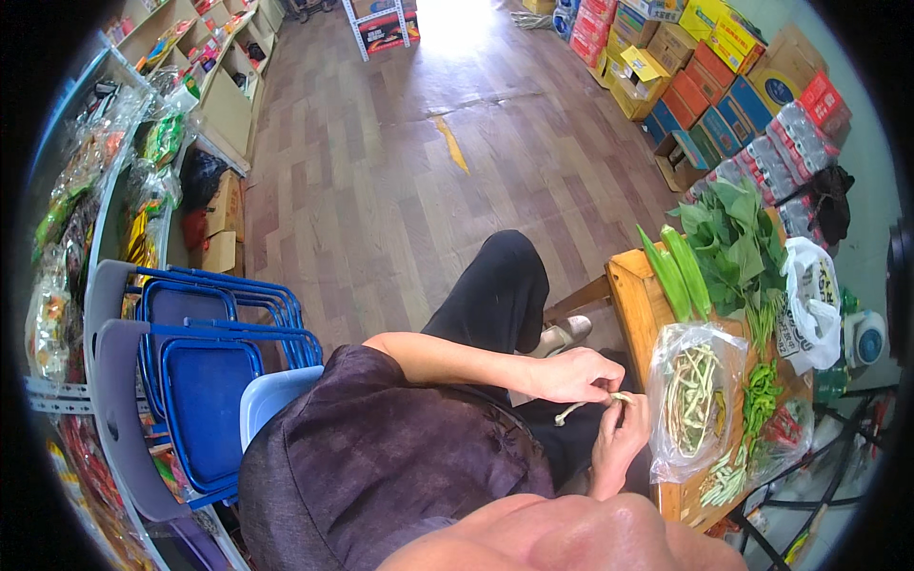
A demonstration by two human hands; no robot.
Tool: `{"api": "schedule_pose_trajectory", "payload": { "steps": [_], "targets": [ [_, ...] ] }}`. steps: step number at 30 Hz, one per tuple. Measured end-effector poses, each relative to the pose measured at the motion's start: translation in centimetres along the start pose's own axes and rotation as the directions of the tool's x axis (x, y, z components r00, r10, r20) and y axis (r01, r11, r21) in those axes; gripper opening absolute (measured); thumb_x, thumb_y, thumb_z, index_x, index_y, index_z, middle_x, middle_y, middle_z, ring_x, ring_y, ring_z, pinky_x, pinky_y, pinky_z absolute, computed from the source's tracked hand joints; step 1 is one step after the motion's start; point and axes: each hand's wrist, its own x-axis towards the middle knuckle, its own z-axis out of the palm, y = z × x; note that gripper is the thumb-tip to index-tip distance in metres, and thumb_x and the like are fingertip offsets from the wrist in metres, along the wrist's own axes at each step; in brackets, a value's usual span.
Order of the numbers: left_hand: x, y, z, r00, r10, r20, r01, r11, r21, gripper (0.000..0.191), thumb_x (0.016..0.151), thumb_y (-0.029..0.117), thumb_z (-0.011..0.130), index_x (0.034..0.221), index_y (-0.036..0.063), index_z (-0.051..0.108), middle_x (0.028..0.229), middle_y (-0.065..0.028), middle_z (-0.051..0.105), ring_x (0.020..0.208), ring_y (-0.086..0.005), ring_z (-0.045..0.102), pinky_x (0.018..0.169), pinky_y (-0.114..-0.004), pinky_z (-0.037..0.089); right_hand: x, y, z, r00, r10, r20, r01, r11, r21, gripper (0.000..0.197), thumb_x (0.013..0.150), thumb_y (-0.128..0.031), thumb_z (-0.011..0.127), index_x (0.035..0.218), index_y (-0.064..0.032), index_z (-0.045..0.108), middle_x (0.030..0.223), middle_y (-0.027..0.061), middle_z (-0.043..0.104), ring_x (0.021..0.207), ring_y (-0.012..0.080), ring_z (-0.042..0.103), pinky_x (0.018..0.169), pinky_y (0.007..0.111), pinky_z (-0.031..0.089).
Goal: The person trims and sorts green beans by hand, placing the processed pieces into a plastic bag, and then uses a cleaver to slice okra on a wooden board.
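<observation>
A pale long bean (569, 412) is pinched between the fingertips of both my hands, one end hanging free over my lap. My left hand (575, 375) reaches across from above with its back up. My right hand (620, 437) meets it from below, close to the edge of a wooden table (628, 277). On that table a clear plastic bag (660, 450) lies spread around a heap of pale long beans (691, 403). Short bean pieces (725, 479) lie at the near corner, beside green chillies (759, 396).
Ridged green pods (675, 278), leafy greens (735, 243), a white plastic bag (810, 303) and a bag of red chillies (784, 427) crowd the table. Blue folding chairs (211, 407) stand behind me by stocked shelves (107, 193). Cardboard boxes (703, 78) line the far wall.
</observation>
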Motion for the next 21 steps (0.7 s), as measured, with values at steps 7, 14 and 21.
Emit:
{"api": "schedule_pose_trajectory", "payload": {
  "steps": [7,14,21],
  "targets": [
    [-0.4,0.3,0.1,0.999,0.005,-0.049,-0.005,1.000,0.007,0.013,0.084,0.008,0.068,0.089,0.0003,0.060,0.075,-0.0115,0.065,0.068,-0.0239,0.063,0.063,-0.038,0.047,0.4,1.0,0.4,0.999,-0.031,0.028,0.030,0.999,0.045,0.010,0.073,0.006,0.055,0.082,0.0012,0.055,0.076,0.0155,0.048,0.070,0.0340,0.049,0.064,0.045,0.040],
    [-0.1,-0.9,-0.1,0.994,-0.060,0.095,0.069,0.993,-0.097,0.014,0.089,0.013,0.068,0.091,0.0008,0.060,0.073,-0.0095,0.064,0.066,-0.0200,0.060,0.062,-0.036,0.046,0.4,0.9,-0.2,0.998,0.018,0.056,-0.028,0.983,0.181,0.008,0.071,0.007,0.053,0.076,0.0012,0.052,0.072,0.0129,0.046,0.065,0.0285,0.047,0.060,0.039,0.038],
    [-0.8,0.3,-0.3,0.987,-0.142,-0.071,0.141,0.990,-0.010,0.015,0.093,0.016,0.064,0.099,0.0038,0.057,0.076,-0.0099,0.061,0.070,-0.0252,0.060,0.067,-0.037,0.048,0.7,0.6,0.7,0.995,0.100,0.002,-0.098,0.971,0.218,0.002,0.080,0.004,0.056,0.081,0.0028,0.056,0.072,0.0116,0.047,0.065,0.0229,0.046,0.059,0.035,0.038]
  ]
}}
